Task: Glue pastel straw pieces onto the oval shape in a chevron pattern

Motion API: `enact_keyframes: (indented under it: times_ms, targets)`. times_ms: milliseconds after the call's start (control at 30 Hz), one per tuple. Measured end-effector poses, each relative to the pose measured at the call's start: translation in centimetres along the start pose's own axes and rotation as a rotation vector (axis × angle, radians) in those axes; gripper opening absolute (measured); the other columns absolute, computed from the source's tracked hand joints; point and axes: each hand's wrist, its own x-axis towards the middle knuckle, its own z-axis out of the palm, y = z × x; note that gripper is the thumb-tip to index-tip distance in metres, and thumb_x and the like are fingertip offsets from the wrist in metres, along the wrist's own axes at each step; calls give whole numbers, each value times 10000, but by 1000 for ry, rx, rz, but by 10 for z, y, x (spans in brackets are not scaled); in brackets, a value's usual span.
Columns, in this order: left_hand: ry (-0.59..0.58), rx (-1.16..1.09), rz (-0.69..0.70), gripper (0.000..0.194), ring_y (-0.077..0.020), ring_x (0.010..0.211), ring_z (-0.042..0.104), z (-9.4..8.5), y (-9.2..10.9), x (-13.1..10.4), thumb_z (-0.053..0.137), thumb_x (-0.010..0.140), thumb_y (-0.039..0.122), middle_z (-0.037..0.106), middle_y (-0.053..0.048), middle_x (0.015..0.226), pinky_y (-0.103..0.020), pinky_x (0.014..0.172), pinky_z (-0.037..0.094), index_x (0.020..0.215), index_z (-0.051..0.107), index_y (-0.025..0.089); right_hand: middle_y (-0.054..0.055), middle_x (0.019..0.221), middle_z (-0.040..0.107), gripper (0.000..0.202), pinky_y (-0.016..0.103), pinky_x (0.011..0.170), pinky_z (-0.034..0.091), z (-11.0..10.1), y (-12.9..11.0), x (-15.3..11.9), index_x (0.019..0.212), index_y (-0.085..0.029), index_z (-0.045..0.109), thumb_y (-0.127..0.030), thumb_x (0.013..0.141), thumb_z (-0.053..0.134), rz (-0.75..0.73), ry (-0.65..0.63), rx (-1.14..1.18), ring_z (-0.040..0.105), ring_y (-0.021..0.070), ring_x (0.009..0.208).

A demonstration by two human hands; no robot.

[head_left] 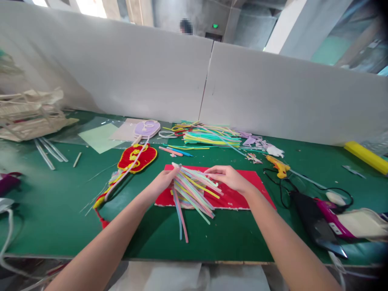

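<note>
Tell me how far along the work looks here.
The yellow-trimmed red piece with a tassel looks finished. In hand is a bundle of pastel chenille stems: the left hand pinches one end, the right hand is at the strands. Loose ends splay unevenly over the red board, so arranging them seems left. More stems lie piled behind.

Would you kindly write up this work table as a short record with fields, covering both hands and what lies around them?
Left hand: pinches the far end of a strip bundle
Right hand: beside the strip bundle, fingers curled; contact unclear
Under the strip bundle: red sheet
Left of the sheet: red fan-shaped piece with yellow trim
Beyond the sheet: loose pile of coloured strips
Right of the sheet: yellow glue gun
Work surface: green table
</note>
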Motion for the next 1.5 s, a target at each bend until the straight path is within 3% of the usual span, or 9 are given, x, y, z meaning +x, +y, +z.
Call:
enact_keyframes:
  times_ms: [133, 333, 633, 833, 1000, 1133, 1267, 1367, 1500]
  targets:
    - [-7, 31, -55, 565, -261, 809, 676, 3, 4, -5, 716, 594, 623, 730, -93, 807, -333, 733, 519, 844, 705, 118, 67, 1010, 694, 379, 360, 869, 471, -2, 2, 2, 974, -192, 694, -514, 794, 609, -35, 19, -27, 621, 215, 961]
    - [-70, -167, -27, 491, -219, 833, 677, 8, 9, -10, 707, 675, 567, 728, -88, 894, -318, 813, 517, 908, 695, 136, 70, 1094, 667, 485, 352, 845, 483, 4, -3, 1, 1069, -199, 637, -605, 839, 503, 45, -9, 50, 601, 233, 1035]
    - [-49, -320, -124, 292, -161, 721, 671, 16, 33, -14, 694, 771, 400, 713, -69, 786, -218, 653, 545, 855, 690, 121, 45, 1165, 649, 442, 323, 853, 494, -5, -18, -5, 1146, -247, 614, -504, 788, 641, 117, -188, 155, 597, 238, 1076]
    - [-44, -575, -247, 131, -91, 562, 655, 23, 43, -12, 542, 897, 193, 707, -43, 744, -134, 525, 545, 881, 655, 128, 29, 999, 680, 374, 277, 743, 498, -32, -28, 8, 1023, -221, 654, -453, 734, 699, 117, 42, 115, 637, 193, 902]
    - [-28, -625, -361, 195, -123, 579, 689, 24, 34, -11, 436, 950, 194, 693, -45, 684, -156, 523, 554, 995, 610, 119, 29, 955, 689, 338, 265, 677, 507, -26, -17, 19, 1001, -219, 666, -371, 704, 715, 91, 24, 170, 655, 175, 803]
    - [-125, -562, -271, 171, -142, 740, 713, 28, 36, -15, 546, 901, 224, 732, -80, 875, -169, 625, 561, 1011, 638, 131, 40, 1035, 689, 338, 273, 714, 520, -26, -7, 17, 995, -222, 676, -342, 684, 730, 101, 76, 203, 655, 199, 896]
    - [-232, -310, -190, 252, -235, 1002, 673, 36, 47, -21, 692, 785, 248, 703, -107, 1099, -292, 825, 548, 1020, 657, 164, 49, 1054, 694, 375, 301, 757, 535, -37, -9, 7, 998, -220, 677, -376, 665, 752, 66, 183, 241, 657, 224, 940]
    - [-255, -166, -163, 238, -266, 984, 679, 42, 54, -25, 714, 759, 280, 720, -112, 1054, -356, 853, 536, 963, 667, 166, 51, 1029, 703, 420, 326, 770, 550, -45, -18, -5, 1009, -228, 673, -406, 642, 775, 54, 249, 239, 667, 238, 931]
    - [-272, -345, -88, 171, -264, 983, 679, 57, 59, -26, 663, 805, 271, 739, -114, 969, -386, 906, 519, 928, 666, 153, 51, 997, 706, 412, 357, 773, 568, -53, -37, -18, 984, -233, 676, -421, 635, 787, -14, 372, 192, 673, 252, 917]
